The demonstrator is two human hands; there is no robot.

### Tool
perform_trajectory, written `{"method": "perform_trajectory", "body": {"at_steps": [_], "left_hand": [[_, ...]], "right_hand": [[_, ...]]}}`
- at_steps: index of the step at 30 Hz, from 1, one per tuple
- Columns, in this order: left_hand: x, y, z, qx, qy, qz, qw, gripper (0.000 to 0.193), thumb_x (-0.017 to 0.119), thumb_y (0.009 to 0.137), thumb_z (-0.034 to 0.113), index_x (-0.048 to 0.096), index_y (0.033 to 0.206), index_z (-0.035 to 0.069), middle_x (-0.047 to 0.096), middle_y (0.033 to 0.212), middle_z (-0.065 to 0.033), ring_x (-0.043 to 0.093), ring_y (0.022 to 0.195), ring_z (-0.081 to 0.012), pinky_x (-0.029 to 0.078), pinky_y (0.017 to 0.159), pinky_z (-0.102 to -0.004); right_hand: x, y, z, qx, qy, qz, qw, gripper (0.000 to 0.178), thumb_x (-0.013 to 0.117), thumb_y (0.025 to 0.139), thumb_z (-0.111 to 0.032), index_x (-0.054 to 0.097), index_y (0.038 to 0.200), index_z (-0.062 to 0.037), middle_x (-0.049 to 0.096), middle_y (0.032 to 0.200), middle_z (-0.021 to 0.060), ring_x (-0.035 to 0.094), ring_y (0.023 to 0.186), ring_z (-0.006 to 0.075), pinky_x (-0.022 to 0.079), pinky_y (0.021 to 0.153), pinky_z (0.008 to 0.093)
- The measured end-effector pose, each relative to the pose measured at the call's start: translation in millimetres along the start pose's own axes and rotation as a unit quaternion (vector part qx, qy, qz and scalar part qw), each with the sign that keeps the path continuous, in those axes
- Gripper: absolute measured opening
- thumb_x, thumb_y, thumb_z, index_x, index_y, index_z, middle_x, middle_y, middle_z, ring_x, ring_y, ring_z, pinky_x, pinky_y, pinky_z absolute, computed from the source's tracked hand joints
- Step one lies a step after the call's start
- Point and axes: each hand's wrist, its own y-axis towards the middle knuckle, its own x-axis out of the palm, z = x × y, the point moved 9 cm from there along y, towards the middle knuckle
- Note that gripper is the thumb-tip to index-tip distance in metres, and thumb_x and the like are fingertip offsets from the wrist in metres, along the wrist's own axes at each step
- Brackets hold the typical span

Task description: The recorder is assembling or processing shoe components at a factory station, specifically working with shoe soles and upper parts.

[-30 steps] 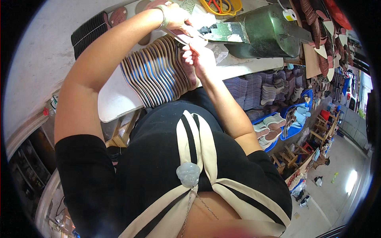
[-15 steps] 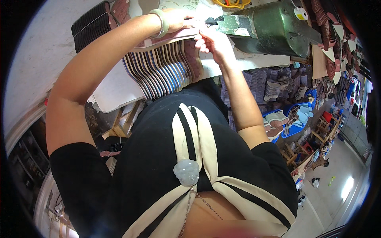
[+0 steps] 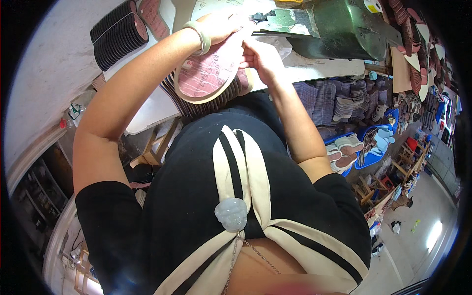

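At eleven o'clock, a flat, pink, cream-edged shoe sole (image 3: 206, 76) seems pinched by the right hand (image 3: 264, 60); the fingers of the left hand (image 3: 219, 28) cannot be made out. That sole seems unfinished; whether the dark-edged stacked soles (image 3: 194, 109) underneath are done cannot be told.

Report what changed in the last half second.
The pink sole, nearly edge-on before, has turned its face into view, wide end toward the black shirt, covering part of the row of soles. The left hand still holds it, the right hand still at its edge; the tied black stack stayed put.
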Motion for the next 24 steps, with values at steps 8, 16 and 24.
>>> {"method": "perform_trajectory", "body": {"at_steps": [8,16,24], "left_hand": [[2.7,-19.4,17.9,-0.043,0.0,0.049,0.998,0.04,0.048,0.089,0.037,0.056,0.12,0.013,0.058,0.118,-0.0124,0.057,0.102,-0.0297,0.043,0.092,-0.0389],[-3.9,-4.5,18.1,-0.067,0.068,0.091,0.991,0.032,0.055,0.083,0.035,0.066,0.099,0.009,0.064,0.1,-0.016,0.062,0.085,-0.0299,0.049,0.071,-0.0429],[-16.4,8.2,20.2,-0.088,0.039,0.123,0.988,0.027,0.052,0.084,0.029,0.062,0.092,0.005,0.062,0.09,-0.0184,0.063,0.079,-0.0327,0.05,0.066,-0.0426]], "right_hand": [[-20.1,-21.6,-10.8,-0.148,-0.051,0.11,0.981,0.027,0.06,0.087,-0.018,0.064,0.093,0.0087,0.066,0.082,0.0086,0.059,0.069,0.0134,0.048,0.064,0.0262],[-16.7,-25.6,-55.7,-0.257,-0.297,0.159,0.906,0.023,0.063,0.085,-0.019,0.066,0.08,0.0038,0.063,0.065,0.008,0.054,0.058,0.0092,0.044,0.055,0.0263],[-24.2,-12.3,-54.4,-0.286,-0.326,0.155,0.888,0.021,0.062,0.086,-0.016,0.067,0.093,0.0023,0.069,0.084,0.0086,0.062,0.072,0.0104,0.049,0.066,0.0239]]}}
